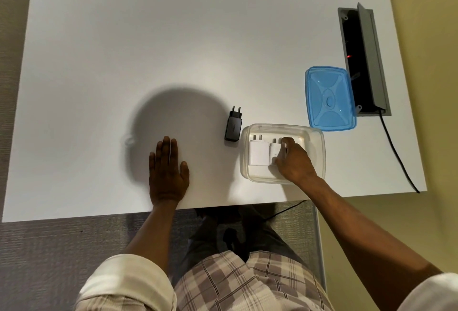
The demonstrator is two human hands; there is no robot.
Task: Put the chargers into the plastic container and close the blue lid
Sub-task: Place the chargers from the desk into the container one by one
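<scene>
A clear plastic container (318,142) stands near the table's front right. Two white chargers lie inside it: one (259,153) on the left, a second (274,149) beside it. My right hand (293,159) reaches into the container with its fingers closed around the second white charger, partly hiding it. A black charger (233,127) lies on the table just left of the container, prongs pointing away from me. The blue lid (329,99) rests flat on the table behind and to the right of the container. My left hand (167,172) lies flat on the table, fingers together, holding nothing.
The white table (148,38) has its front edge close to my body. A grey cable box (364,58) with its flap raised is sunk into the table at the right, touching the lid. A black cable (399,154) runs from it over the table's right edge.
</scene>
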